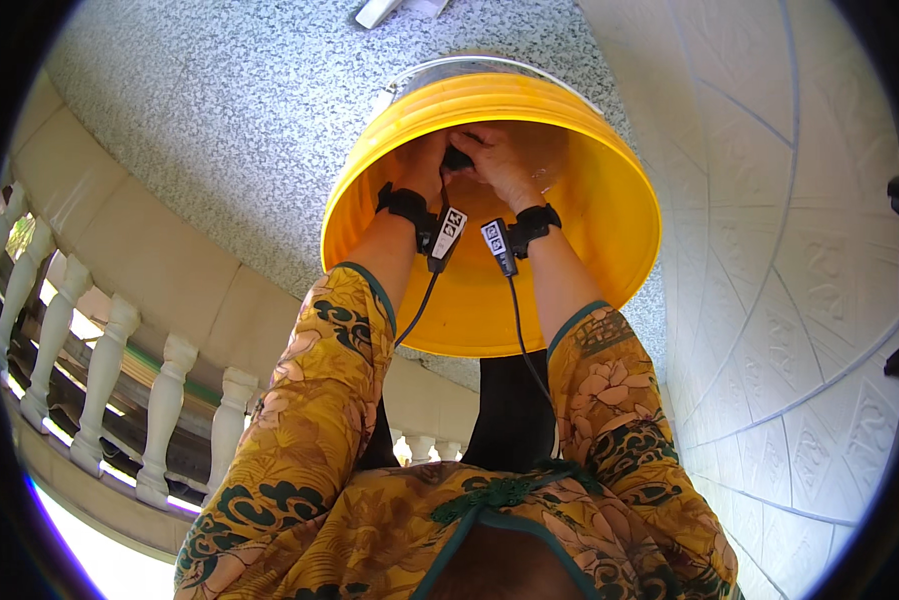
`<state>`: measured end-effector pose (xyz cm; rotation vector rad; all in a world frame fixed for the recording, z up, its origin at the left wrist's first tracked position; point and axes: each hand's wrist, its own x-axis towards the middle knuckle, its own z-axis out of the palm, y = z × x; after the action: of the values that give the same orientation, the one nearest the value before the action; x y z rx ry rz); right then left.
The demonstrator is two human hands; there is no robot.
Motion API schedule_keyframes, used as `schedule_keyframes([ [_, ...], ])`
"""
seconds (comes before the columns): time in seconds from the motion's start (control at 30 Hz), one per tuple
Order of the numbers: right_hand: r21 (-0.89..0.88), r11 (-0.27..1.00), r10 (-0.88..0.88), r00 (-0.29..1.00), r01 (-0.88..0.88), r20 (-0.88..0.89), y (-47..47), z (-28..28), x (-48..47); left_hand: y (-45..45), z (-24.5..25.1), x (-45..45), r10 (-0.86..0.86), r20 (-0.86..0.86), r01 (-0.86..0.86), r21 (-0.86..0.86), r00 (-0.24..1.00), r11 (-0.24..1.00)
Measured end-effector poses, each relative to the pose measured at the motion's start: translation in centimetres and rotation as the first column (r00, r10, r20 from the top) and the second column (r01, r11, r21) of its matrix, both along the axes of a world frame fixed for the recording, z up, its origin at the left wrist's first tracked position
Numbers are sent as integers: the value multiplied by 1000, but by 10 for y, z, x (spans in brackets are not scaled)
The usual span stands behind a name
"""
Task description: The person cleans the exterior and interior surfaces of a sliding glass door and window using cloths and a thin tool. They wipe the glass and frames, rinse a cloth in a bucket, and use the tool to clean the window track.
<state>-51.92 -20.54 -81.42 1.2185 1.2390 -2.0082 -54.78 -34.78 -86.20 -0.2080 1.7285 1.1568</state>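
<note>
Both hands are inside a yellow plastic bucket that stands on the speckled floor. My right hand has its fingers curled on a small dark object, whose kind I cannot tell. My left hand is close against it from the other side, its fingers partly hidden in the bucket's shade. Whether the left hand also grips the object does not show. Each wrist wears a black strap with a small cabled device; the left device and the right device hang within the bucket's mouth.
A white balustrade curves along the left, with a stone ledge above it. On the right rises a pale tiled wall. Part of a white object lies on the floor beyond the bucket. The bucket's wire handle rests at its far side.
</note>
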Motion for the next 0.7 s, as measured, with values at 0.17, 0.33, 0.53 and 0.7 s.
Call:
schedule_keyframes([
  [0.17, -237, 966, -145, 978, 107, -148, -10, -24, 16, -2, -30, 9, -389, -598, 369, -162, 701, 915],
  [0.33, 917, 378, 313, 950, -128, 4, 0, -109, 50, 35, 2, 24, 396, 427, -391, -104, 813, 915],
  [0.53, 903, 285, 262, 933, -320, 248, 17, -128, 74, 34, 13, 7, 466, 254, -369, -349, 847, 861],
  [0.7, 444, 887, 195, 974, -126, -112, -19, -85, 45, 30, -15, 9, 479, 422, -436, -200, 770, 878],
])
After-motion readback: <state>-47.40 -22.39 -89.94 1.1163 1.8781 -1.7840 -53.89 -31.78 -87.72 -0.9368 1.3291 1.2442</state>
